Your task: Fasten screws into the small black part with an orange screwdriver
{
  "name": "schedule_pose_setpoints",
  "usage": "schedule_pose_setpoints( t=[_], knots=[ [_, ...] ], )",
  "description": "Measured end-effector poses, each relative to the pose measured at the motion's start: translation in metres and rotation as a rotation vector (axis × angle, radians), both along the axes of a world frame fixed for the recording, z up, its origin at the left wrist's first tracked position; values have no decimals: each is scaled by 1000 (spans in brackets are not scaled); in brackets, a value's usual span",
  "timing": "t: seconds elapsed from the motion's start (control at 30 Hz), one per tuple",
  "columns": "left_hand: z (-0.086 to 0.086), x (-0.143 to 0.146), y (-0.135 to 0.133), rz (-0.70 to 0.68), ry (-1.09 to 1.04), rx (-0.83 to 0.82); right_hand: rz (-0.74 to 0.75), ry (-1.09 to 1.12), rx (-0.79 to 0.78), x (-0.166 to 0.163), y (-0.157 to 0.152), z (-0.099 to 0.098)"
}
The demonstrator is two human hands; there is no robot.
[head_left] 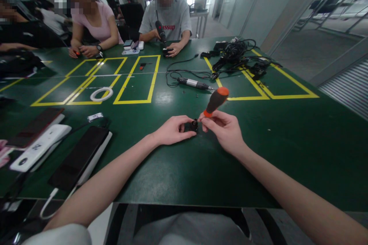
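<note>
We sit at a green table (161, 176) and work near its front edge with both hands. Our left hand (174, 130) is curled, with the thumb and a finger close together around a small black part (194, 125). The part sits on the table, right between our two hands. Our right hand (225, 128) is pinched nearly closed and has hold of a screwdriver (217, 101) low down, just beside the black part. Its black and orange handle points up and leans to the right. We cannot tell if its tip touches the part, because our fingers hide it. Past our hands lies a black and silver pen-shaped tool (191, 83) with a cord, and behind it is a messy pile of black wires (235, 53). A white ring (101, 94) lies on the yellow tape (132, 102). Near our left arm we see a dark phone (79, 157). Across from us, a person in a grey shirt (166, 19) holds a black tool (160, 30).
</note>
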State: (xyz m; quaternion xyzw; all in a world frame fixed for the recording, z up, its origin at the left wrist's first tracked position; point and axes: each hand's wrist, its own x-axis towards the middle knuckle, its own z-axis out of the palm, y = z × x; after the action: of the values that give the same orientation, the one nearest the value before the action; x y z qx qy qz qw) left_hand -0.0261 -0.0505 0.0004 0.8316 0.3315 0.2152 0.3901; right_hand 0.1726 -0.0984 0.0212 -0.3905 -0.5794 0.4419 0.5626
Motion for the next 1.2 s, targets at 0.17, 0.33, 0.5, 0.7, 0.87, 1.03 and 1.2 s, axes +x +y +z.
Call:
schedule_pose_setpoints(
  t=[0.17, 0.33, 0.5, 0.7, 0.87, 1.03, 1.2],
  knots=[
    [-1, 0, 0, -3, -16, -5, 53, 49, -3, 0, 0, 0],
    [0, 0, 0, -8, -18, -1, 20, 48, -27, -2, -1, 0],
    [0, 0, 0, 3, -6, -14, 12, 8, 0, 0, 0, 0],
    [0, 0, 0, 5, -3, -5, -7, 21, -10, -1, -1, -2],
    [-1, 0, 0, 7, -8, -10, -34, -17, 23, 0, -1, 0],
    [0, 0, 0, -9, -18, -6, 12, -38, 44, 0, 0, 1],
    [-1, 1, 0, -4, -34, 7, 9, 33, 8, -1, -2, -3]
  ],
)
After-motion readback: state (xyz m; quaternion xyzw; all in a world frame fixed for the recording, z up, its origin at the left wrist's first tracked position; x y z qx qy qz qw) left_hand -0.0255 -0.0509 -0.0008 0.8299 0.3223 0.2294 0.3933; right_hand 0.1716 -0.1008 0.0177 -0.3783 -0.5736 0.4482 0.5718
